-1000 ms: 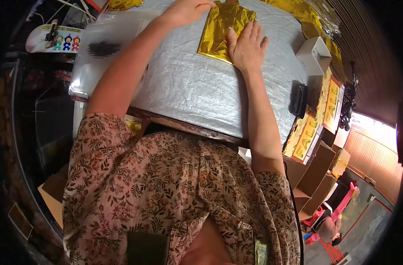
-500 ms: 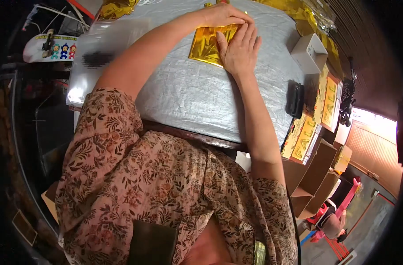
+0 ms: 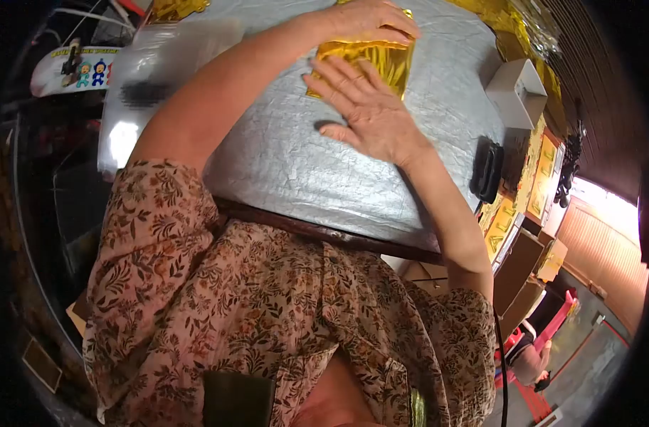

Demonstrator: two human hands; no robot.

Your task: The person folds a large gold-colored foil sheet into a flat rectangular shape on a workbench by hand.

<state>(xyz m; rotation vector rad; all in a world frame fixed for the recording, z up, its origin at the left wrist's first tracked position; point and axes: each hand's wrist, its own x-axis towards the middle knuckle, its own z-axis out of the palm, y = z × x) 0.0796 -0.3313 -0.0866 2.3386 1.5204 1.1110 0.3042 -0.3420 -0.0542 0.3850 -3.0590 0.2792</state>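
A shiny folded piece of gold foil (image 3: pixel 394 67) lies on the silver-covered table (image 3: pixel 282 156). Across its far part rests my left hand (image 3: pixel 371 21), its fingers stretched out together towards the right. My right hand (image 3: pixel 373 117) is spread flat with the thumb apart, nearer to me. Its fingertips overlap the foil's near left part, while the palm is over the silver cover. Part of the foil is hidden beneath both hands.
Clear plastic sheets (image 3: pixel 154 92) lie at the table's left. On the right are a white box (image 3: pixel 518 92), a black object (image 3: pixel 488 172) and yellow lettered boxes (image 3: pixel 501 231). More gold foil (image 3: pixel 506 35) lines the far right edge. Another person (image 3: pixel 529 363) is in the background at right.
My right hand has moved from the foil's right side towards me and left, its fingers now pointing up-left. My left hand has straightened a little. The camera view has shifted slightly.
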